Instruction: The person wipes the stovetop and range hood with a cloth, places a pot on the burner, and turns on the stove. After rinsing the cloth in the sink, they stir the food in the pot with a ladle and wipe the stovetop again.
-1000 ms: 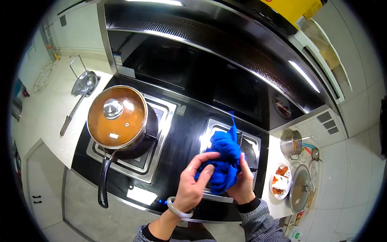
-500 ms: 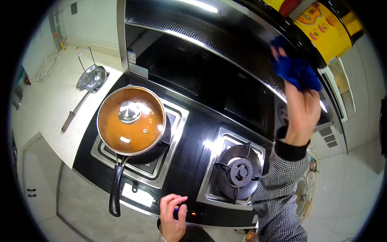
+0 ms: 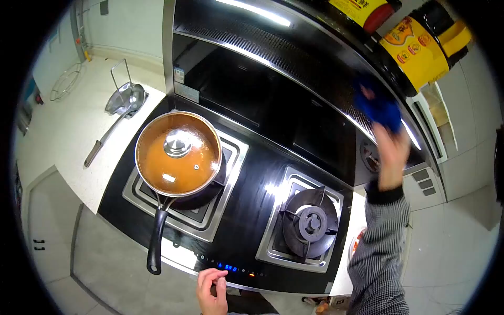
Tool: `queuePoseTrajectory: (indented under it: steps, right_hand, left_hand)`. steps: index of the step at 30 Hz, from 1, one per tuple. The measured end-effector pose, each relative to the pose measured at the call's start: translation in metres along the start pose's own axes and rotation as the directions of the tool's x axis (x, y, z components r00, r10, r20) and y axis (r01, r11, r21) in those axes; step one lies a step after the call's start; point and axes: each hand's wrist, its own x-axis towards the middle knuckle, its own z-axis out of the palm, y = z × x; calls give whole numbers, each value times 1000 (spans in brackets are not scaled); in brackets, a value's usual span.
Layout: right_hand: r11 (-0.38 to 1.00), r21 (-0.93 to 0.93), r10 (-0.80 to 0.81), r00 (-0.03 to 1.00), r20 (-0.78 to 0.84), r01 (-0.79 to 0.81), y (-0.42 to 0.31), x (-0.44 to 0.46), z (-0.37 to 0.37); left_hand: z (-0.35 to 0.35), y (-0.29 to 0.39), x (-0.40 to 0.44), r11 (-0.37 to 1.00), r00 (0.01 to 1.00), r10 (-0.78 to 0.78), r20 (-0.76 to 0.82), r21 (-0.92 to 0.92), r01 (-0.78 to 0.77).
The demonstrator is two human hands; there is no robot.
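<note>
My right hand [image 3: 391, 155] is raised at the range hood [image 3: 262, 55], pressing a blue cloth [image 3: 379, 105] to its dark underside. Motion blurs the hand and cloth, and most of the fingers are hidden behind the cloth. My left hand [image 3: 211, 294] hovers by the front edge of the black cooktop [image 3: 252, 194], near the lit blue display. Its fingers are loosely bent, the thumb stands apart, and it holds nothing. A lidded pan [image 3: 178, 152] with orange-brown contents sits on the left burner, its black handle pointing toward me.
The right burner [image 3: 312, 223] bears no pot. On the left counter, a ladle [image 3: 118, 118] rests on a metal holder. Large yellow-labelled bottles [image 3: 420, 52] stand above the hood at upper right. Part of a plate shows beyond the cooktop's right side.
My right hand and the blue cloth have shifted slightly left and down along the hood. My left hand has drawn back left and down, uncovering the blue display. The view has tilted slightly.
</note>
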Motion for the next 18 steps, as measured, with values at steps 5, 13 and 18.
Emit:
queuePoseTrajectory:
  steps: [5,13,18]
  right_hand:
    - [541,-714,-306,895,324,444,32,-1,12]
    - [637,-690,-224,939,262,344,27,95,-97]
    - [487,-808,-452,887,91,332,-94,14,-183]
  left_hand:
    - [-17,-12,-4,1000,999,-13,-46,2,13]
    - [-2,-1,-15,997,996,39,-85,67,-34]
    - [3,6,-24,998,1000,-4,31,70,2]
